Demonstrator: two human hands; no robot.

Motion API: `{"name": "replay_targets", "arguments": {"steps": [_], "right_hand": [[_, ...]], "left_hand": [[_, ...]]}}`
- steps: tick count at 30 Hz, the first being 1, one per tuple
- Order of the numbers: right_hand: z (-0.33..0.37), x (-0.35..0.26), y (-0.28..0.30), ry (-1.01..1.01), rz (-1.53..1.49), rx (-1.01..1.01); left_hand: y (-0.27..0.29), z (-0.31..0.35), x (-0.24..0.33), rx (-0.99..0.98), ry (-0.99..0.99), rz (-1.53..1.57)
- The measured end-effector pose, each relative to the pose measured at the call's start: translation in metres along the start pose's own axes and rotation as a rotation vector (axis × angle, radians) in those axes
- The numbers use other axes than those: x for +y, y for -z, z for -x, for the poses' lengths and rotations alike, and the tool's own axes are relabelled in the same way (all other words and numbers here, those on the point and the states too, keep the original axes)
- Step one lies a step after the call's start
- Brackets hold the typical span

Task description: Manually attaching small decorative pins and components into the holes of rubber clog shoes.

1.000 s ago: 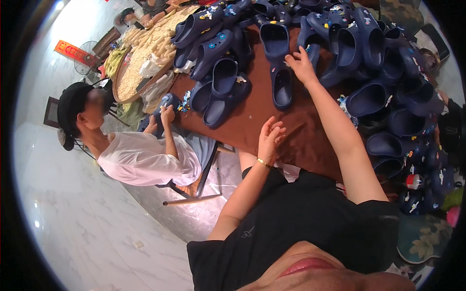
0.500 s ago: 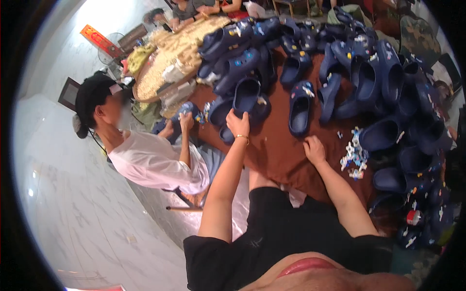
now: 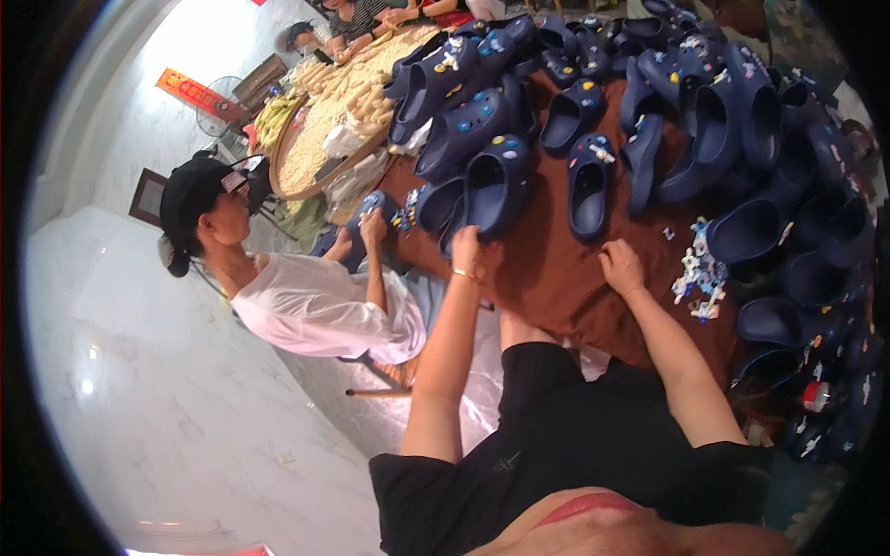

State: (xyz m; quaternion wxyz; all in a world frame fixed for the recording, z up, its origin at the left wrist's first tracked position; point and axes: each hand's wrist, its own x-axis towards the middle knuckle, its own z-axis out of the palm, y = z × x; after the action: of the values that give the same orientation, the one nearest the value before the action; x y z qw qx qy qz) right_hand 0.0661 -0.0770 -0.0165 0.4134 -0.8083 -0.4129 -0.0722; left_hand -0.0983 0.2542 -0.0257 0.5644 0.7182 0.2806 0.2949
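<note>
My left hand (image 3: 467,248) has its fingers closed at the heel end of a dark blue clog (image 3: 451,228), which is partly hidden between others. Just beyond the hand, a clog with colourful charms on its toe (image 3: 499,185) leans on the heap. My right hand (image 3: 623,266) rests on the brown cloth (image 3: 547,273), fingers loosely bent and apart, with nothing seen in it. A single clog with charms (image 3: 590,190) lies a little beyond that hand. To its right is a small pile of white and blue charms (image 3: 702,273).
Many more clogs (image 3: 756,102) crowd the table's far and right sides. At left, a seated person in a white shirt (image 3: 315,301) holds a clog (image 3: 364,218). Behind stands a wide round tray (image 3: 278,171) of pale pieces, with other people (image 3: 357,28) beyond it.
The clog that my left hand held by its heel now leans on the heap, released. That hand has shifted to the clog beside it. My right hand stays on the cloth; the view has turned slightly.
</note>
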Motion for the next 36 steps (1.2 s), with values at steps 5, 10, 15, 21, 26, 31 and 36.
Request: {"name": "replay_targets", "arguments": {"steps": [5,10,15,21,26,31,36], "right_hand": [[0.012,0.041,-0.005,-0.287,-0.099,0.075],[-0.031,0.041,-0.039,-0.695,-0.356,-0.326],[-0.044,0.044,-0.014,-0.758,-0.800,-0.314],[-0.012,0.053,0.029,-0.886,-0.969,0.019],[0.021,0.053,0.058,-0.603,-0.544,-0.050],[0.032,0.036,0.072,-0.233,-0.215,-0.063],[0.027,0.010,0.067,0.055,0.207,-0.167]], "left_hand": [[-0.076,0.102,0.099,0.012,0.435,0.515],[-0.059,0.166,0.093,-0.018,0.400,0.480],[-0.067,0.175,0.078,-0.111,0.485,0.374],[-0.054,0.170,0.060,-0.270,0.497,0.336],[-0.077,0.152,0.041,-0.101,-0.429,-0.799],[-0.150,0.161,0.105,-0.203,-0.349,-0.475],[-0.184,0.166,0.079,-0.471,-0.328,-0.663]]}}
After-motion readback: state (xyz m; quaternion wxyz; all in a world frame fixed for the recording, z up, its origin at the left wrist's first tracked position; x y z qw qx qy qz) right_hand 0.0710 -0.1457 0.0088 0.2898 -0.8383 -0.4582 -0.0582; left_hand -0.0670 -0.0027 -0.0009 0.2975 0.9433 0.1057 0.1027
